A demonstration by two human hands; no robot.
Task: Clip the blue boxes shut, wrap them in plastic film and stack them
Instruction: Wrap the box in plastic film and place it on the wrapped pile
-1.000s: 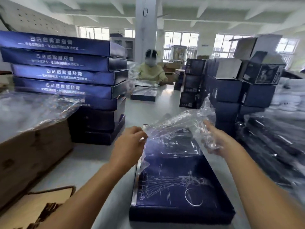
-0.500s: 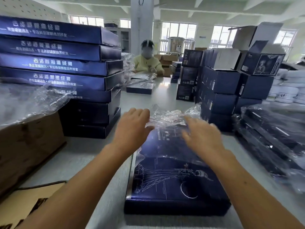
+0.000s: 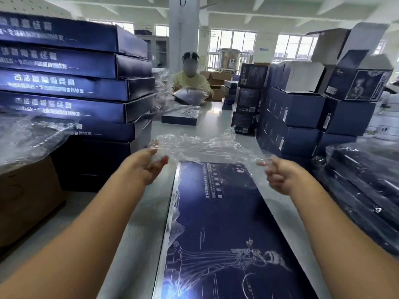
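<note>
Room: large workshop with white beams, a white pillar and windows on the far side.
Table (image 3: 149,216): long grey surface that ran away from the camera, with goods standing along both sides.
Stack of boxes (image 3: 71,83): flat blue boxes with white print, piled high on the left of the table.
Cartons (image 3: 291,108): dark blue and taller, stacked on the right; some at the top stood open.
Cardboard box (image 3: 26,201): brown, at the near left, with loose film (image 3: 28,137) lying on top of it.
Wrapped boxes (image 3: 367,190): dark flat boxes under shiny film, at the near right.
Blue box (image 3: 226,234): lay flat on the table straight ahead, between the two arms (a white line drawing on its top).
Plastic film (image 3: 205,147): clear and wrinkled, stretched in the air between the two hands, above the far end of the blue box.
Other person (image 3: 190,80): was at the far end of the table in a yellow top, holding a wrapped box.
Left hand (image 3: 144,165): palm turned inward, fingers bent round the left end of the film.
Right hand (image 3: 280,178): fingers curled, pinching the right end of the film.
</note>
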